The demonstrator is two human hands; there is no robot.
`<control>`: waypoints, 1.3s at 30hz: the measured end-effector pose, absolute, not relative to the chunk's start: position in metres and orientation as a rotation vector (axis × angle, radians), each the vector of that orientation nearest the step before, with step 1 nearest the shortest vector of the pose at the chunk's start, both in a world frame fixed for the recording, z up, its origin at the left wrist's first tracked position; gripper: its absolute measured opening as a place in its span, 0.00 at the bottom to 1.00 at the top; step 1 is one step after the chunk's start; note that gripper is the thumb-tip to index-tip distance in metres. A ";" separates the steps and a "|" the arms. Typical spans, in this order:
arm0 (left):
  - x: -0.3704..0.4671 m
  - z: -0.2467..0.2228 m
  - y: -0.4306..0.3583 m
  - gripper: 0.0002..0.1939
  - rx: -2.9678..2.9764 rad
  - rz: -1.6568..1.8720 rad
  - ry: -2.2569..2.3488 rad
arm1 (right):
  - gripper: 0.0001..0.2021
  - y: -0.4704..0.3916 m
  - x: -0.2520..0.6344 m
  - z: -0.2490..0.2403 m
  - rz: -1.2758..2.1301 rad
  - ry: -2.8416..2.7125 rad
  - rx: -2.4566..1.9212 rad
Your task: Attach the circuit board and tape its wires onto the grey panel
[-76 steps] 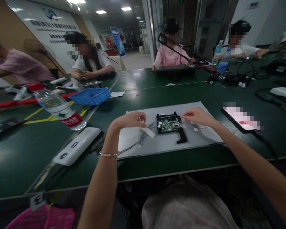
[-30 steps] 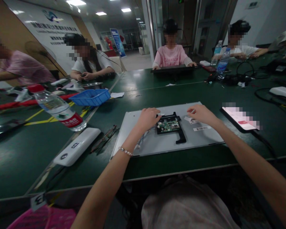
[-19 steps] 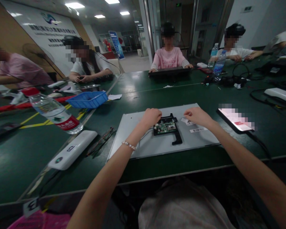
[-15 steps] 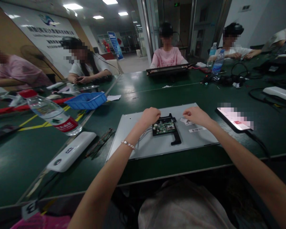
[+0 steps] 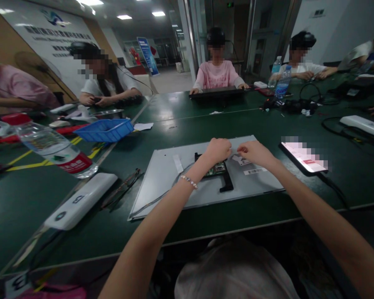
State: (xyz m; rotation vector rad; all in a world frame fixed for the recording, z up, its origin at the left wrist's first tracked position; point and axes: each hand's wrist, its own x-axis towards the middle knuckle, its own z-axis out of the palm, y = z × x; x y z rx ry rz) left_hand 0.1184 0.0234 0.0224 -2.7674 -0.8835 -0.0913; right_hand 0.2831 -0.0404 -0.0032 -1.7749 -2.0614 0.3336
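Observation:
A flat grey metal panel (image 5: 162,174) lies on the table before me, with a green circuit board (image 5: 218,168) in a black bracket (image 5: 227,182) on top. My left hand (image 5: 220,150) is closed above the upper right part of the bracket, its forearm covering part of the board. Close by on the right, my right hand (image 5: 252,151) has its fingers pinched together, just above a small white label (image 5: 240,160). What either hand holds, if anything, is too small to make out. A grey cable (image 5: 156,202) runs from the board to the panel's lower left corner.
Left of the panel are glasses (image 5: 121,189), a white power bank (image 5: 81,203), a tilted water bottle (image 5: 56,149) and a blue tray (image 5: 106,131). A lit phone (image 5: 303,158) with a cable lies right. Several people sit around the green table (image 5: 174,112).
My left hand has moved right across the board, closer to my right hand. The right hand stays nearly in place. My view has shifted slightly.

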 end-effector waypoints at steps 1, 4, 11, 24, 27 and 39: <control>0.114 0.022 0.024 0.14 -2.775 -0.094 -0.902 | 0.08 -0.041 0.283 -0.003 0.337 -2.061 -1.780; 0.091 0.027 0.023 0.17 -2.806 -0.145 -0.948 | 0.09 -0.041 0.284 -0.003 0.341 -2.053 -1.769; 0.033 0.035 0.005 0.26 -2.910 -0.314 -1.172 | 0.10 -0.040 0.283 -0.006 0.397 -2.042 -1.713; -0.012 0.026 0.019 0.47 -3.334 -0.058 -1.076 | 0.07 -0.045 0.273 -0.008 0.458 -2.096 -1.586; -0.014 0.017 0.023 0.47 -3.336 -0.067 -1.072 | 0.07 -0.044 0.273 -0.010 0.451 -2.093 -1.602; -0.010 0.000 0.026 0.35 -3.274 -0.204 -1.013 | 0.10 -0.046 0.269 -0.010 0.390 -2.090 -1.634</control>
